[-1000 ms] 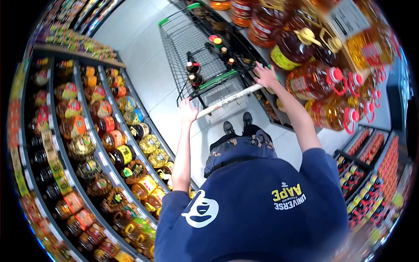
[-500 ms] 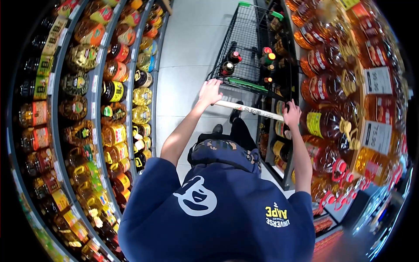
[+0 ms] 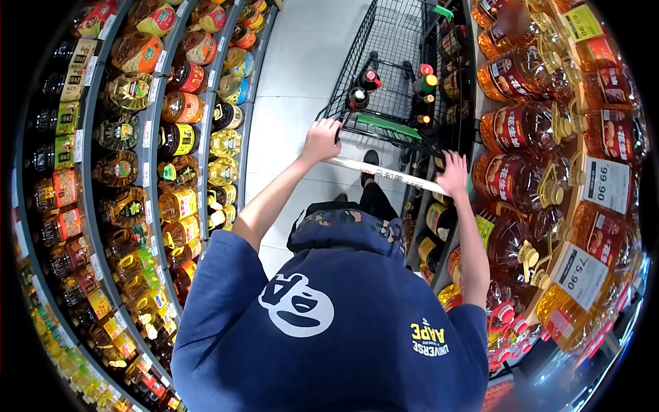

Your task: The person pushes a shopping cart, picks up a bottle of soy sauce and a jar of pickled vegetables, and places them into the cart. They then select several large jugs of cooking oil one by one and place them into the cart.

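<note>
My left hand (image 3: 321,141) is wrapped round the left end of the shopping cart's white handle (image 3: 388,174). At the handle's right end, my right hand (image 3: 453,175) is closed over the bar, its fingers partly hidden. Ahead of both hands stretches the wire shopping cart (image 3: 384,41), with a green strip (image 3: 388,128) along its near edge. Inside it, a dark bottle with a pale cap (image 3: 357,98) and one with a pink-red cap (image 3: 371,78) stand at the left. Several more capped bottles (image 3: 423,96) stand at the right.
Shelves of cooking-oil bottles (image 3: 180,172) line the left side. Close on the right, large oil jugs (image 3: 511,130) stand beside price cards (image 3: 607,184). A pale tiled floor (image 3: 288,75) runs between the shelves. My dark shoe (image 3: 370,165) is below the handle.
The jugs and price cards on the right have shifted down the view as I move forward along the aisle. Both hands stay on the handle, and the bottles remain in the cart.
</note>
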Demonstrator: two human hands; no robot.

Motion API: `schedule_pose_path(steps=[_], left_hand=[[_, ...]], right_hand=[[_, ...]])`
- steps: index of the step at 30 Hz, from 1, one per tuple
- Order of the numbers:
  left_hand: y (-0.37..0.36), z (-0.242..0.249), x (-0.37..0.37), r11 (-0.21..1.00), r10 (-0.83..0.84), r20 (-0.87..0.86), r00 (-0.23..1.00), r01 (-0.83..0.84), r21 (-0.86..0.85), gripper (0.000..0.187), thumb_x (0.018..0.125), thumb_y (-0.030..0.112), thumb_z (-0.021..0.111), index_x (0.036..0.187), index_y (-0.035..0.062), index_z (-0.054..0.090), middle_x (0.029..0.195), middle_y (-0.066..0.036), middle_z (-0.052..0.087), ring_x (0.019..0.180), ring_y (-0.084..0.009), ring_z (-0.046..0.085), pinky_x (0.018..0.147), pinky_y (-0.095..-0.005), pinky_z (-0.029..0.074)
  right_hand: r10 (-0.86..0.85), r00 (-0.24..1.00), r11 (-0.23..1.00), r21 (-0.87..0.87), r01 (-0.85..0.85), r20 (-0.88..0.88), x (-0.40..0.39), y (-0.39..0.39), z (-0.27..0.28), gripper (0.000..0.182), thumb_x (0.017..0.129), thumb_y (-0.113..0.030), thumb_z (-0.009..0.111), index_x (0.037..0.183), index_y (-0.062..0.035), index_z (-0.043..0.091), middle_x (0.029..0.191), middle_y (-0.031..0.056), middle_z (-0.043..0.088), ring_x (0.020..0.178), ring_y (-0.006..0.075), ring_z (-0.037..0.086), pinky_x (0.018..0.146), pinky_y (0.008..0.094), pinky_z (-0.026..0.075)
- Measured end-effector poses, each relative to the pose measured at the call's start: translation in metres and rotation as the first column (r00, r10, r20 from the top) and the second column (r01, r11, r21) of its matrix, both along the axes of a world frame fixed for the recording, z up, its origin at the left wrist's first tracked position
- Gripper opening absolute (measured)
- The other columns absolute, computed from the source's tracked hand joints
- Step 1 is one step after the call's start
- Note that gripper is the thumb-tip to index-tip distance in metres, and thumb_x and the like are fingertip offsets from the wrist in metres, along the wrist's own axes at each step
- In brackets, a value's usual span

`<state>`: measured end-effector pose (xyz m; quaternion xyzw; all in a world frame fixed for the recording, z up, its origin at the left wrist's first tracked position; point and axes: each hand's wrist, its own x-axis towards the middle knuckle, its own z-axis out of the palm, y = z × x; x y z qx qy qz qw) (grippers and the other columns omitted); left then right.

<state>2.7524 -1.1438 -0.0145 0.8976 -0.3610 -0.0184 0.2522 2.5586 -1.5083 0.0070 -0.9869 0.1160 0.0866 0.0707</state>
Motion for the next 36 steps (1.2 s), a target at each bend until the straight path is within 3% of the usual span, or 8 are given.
schedule_pose_path(steps=[3, 4, 5, 7, 11, 15, 21, 36], left_hand=[[-0.015, -0.002, 0.033, 0.974, -0.124, 0.048, 0.991, 0.113, 0.195, 0.031, 0.063, 0.028, 0.071, 0.085, 0.0076, 0.065, 0.088, -0.008, 0.062, 0.089, -0.0247, 0.057, 0.084, -0.0382, 0.044], [-0.021, -0.008, 0.045, 0.935, -0.181, 0.02, 0.983, 0.166, 0.315, 0.03, 0.064, 0.032, 0.071, 0.082, 0.0079, 0.066, 0.085, -0.008, 0.063, 0.088, -0.0245, 0.057, 0.085, -0.0385, 0.043], [-0.027, -0.013, 0.058, 0.876, -0.234, -0.016, 0.972, 0.218, 0.43, 0.031, 0.066, 0.036, 0.071, 0.079, 0.0082, 0.067, 0.082, -0.008, 0.064, 0.088, -0.0244, 0.058, 0.086, -0.0388, 0.043], [-0.032, -0.025, 0.079, 0.788, -0.274, -0.075, 0.959, 0.268, 0.554, 0.033, 0.068, 0.041, 0.069, 0.075, 0.0087, 0.069, 0.077, -0.008, 0.065, 0.088, -0.0246, 0.06, 0.088, -0.0393, 0.042], [-0.045, -0.061, 0.105, 0.8, -0.196, -0.068, 0.978, 0.199, 0.566, 0.029, 0.07, 0.037, 0.066, 0.065, 0.0089, 0.068, 0.07, -0.01, 0.065, 0.078, -0.0256, 0.063, 0.08, -0.0364, 0.048], [-0.055, -0.055, 0.13, 0.749, -0.062, -0.233, 0.97, 0.2, 0.631, 0.032, 0.071, 0.039, 0.071, 0.077, 0.0075, 0.068, 0.073, -0.011, 0.066, 0.075, -0.0267, 0.066, 0.07, -0.039, 0.053], [-0.057, -0.068, 0.165, 0.879, -0.063, -0.082, 0.995, 0.094, 0.468, 0.026, 0.067, 0.033, 0.068, 0.067, 0.0068, 0.07, 0.068, -0.013, 0.064, 0.07, -0.0282, 0.065, 0.065, -0.0403, 0.054], [-0.09, -0.073, 0.288, 0.802, -0.004, -0.142, 0.99, 0.088, 0.59, 0.03, 0.071, 0.038, 0.07, 0.074, 0.0086, 0.072, 0.076, -0.013, 0.066, 0.082, -0.0274, 0.065, 0.073, -0.0398, 0.053]], right_hand=[[0.028, 0.994, 0.988, 0.155, -0.011, -0.102, 0.041, -0.012, -0.012, 0.059, 0.07, -0.02, 0.071, 0.124, -0.014, 0.049, 0.119, 0.0115, 0.054, 0.114, 0.0334, 0.051, 0.098, 0.0438, 0.041], [0.023, 0.991, 0.985, 0.174, 0.001, -0.134, 0.057, -0.016, -0.012, 0.048, 0.073, -0.023, 0.07, 0.117, -0.0139, 0.054, 0.112, 0.0109, 0.057, 0.099, 0.0346, 0.059, 0.083, 0.0442, 0.049], [0.057, 0.984, 0.971, 0.24, -0.014, -0.171, 0.075, -0.021, -0.011, 0.04, 0.074, -0.025, 0.069, 0.111, -0.0109, 0.061, 0.102, 0.0147, 0.063, 0.091, 0.0361, 0.062, 0.08, 0.0444, 0.051], [0.104, 0.927, 0.967, 0.255, -0.009, -0.361, 0.104, -0.031, -0.03, 0.035, 0.074, -0.023, 0.066, 0.107, -0.0102, 0.067, 0.092, 0.0199, 0.066, 0.088, 0.0373, 0.062, 0.081, 0.0446, 0.051], [0.149, 0.921, 0.958, 0.282, -0.044, -0.36, 0.129, -0.044, -0.033, 0.039, 0.073, -0.013, 0.062, 0.111, -0.0094, 0.067, 0.092, 0.0241, 0.065, 0.09, 0.038, 0.062, 0.086, 0.0441, 0.05], [0.141, 0.909, 0.948, 0.319, -0.009, -0.393, 0.156, -0.049, -0.03, 0.04, 0.075, -0.006, 0.059, 0.115, -0.0071, 0.063, 0.097, 0.0254, 0.064, 0.094, 0.0397, 0.06, 0.086, 0.0453, 0.05], [0.197, 0.922, 0.93, 0.36, -0.069, -0.334, 0.197, -0.061, -0.036, 0.038, 0.075, -0.005, 0.057, 0.113, -0.0056, 0.061, 0.094, 0.0256, 0.064, 0.094, 0.0406, 0.06, 0.085, 0.0466, 0.049], [0.209, 0.901, 0.938, 0.338, -0.074, -0.381, 0.332, -0.092, -0.041, 0.027, 0.074, -0.006, 0.056, 0.101, -0.0071, 0.062, 0.092, 0.0235, 0.064, 0.09, 0.0424, 0.059, 0.082, 0.0489, 0.05]])
